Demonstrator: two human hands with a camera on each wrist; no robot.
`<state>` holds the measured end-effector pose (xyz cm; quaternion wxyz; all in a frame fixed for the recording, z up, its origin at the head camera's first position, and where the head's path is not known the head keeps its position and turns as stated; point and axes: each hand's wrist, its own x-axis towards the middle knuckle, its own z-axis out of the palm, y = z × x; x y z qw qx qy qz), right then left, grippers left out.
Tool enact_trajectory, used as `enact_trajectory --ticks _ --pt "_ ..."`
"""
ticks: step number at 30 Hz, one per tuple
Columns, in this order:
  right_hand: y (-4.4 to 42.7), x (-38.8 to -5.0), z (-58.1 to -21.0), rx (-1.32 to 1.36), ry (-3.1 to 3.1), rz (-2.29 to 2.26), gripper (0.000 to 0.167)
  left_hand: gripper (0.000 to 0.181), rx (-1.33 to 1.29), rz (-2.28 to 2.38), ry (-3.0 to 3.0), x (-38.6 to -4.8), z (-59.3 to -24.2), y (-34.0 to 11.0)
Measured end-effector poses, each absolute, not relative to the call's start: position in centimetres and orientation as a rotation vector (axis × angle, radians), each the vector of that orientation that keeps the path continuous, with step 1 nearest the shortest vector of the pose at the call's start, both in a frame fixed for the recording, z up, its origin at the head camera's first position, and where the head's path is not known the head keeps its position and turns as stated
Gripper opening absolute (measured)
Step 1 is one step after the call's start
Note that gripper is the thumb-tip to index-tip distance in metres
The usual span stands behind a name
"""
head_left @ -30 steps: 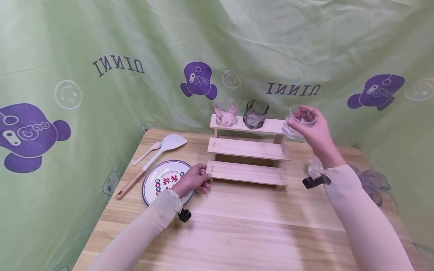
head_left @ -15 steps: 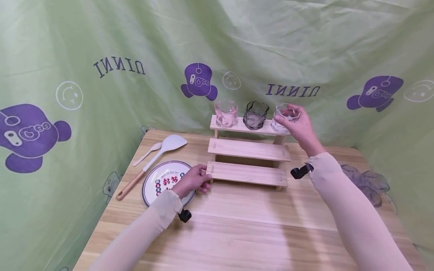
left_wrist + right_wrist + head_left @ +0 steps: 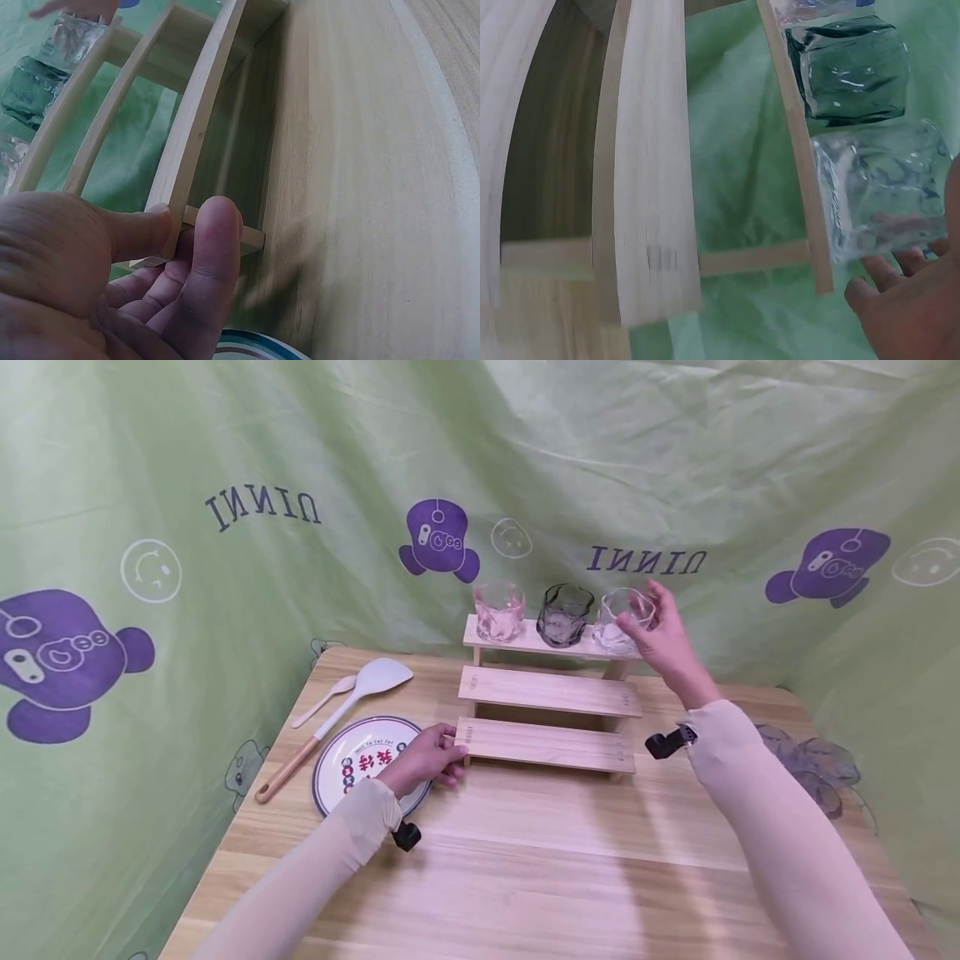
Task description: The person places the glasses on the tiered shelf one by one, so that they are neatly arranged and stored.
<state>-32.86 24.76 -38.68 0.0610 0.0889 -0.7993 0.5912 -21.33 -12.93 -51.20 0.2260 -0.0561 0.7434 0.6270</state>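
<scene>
A three-step wooden display rack stands on the table. My left hand holds the left end of its lowest shelf; in the left wrist view the thumb lies on the board with fingers beneath. On the top shelf, at the right end, sits a clear glass. Around its right side is my right hand, with fingers spread and loosened; in the right wrist view the fingers are beside the glass. To the left on that shelf stand a smoky grey glass and a pink-tinted glass.
Left of the rack lies a white plate with a dark rim and red lettering, partly under my left forearm. Beyond it are a white spatula with a wooden handle and a small pale spoon. A green curtain surrounds the wooden table.
My right hand has carried the clear glass leftward onto the top shelf beside the grey one, and its fingers have loosened. My left hand has stayed on the lowest shelf.
</scene>
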Motion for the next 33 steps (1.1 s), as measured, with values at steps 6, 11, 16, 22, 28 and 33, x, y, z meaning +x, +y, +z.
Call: enact_trajectory --ticks 6,11,16,22,28,33 --pt "28.1 -31.0 -39.4 0.271 -2.225 1.79 0.062 0.053 -0.161 1.717 2.046 -21.4 -51.1 -12.8" --pt "32.1 -29.0 -42.4 0.139 -2.304 1.69 0.059 0.05 -0.152 1.72 2.049 -21.6 -51.3 -12.8" --pt "35.8 -27.8 -45.1 -0.001 -2.541 1.464 0.068 0.049 -0.162 1.715 2.047 -21.7 -51.4 -12.9" --pt "37.6 -27.0 -46.1 0.043 -2.72 1.436 0.074 0.049 -0.177 1.712 2.047 -21.7 -51.4 -13.0" --pt "38.4 -26.7 -46.4 0.014 -2.705 1.371 0.072 0.05 -0.166 1.72 2.038 -21.9 -51.6 -12.9" --pt "38.3 -26.7 -46.4 0.004 -2.785 1.362 0.076 0.049 -0.164 1.715 2.035 -21.8 -51.5 -13.0"
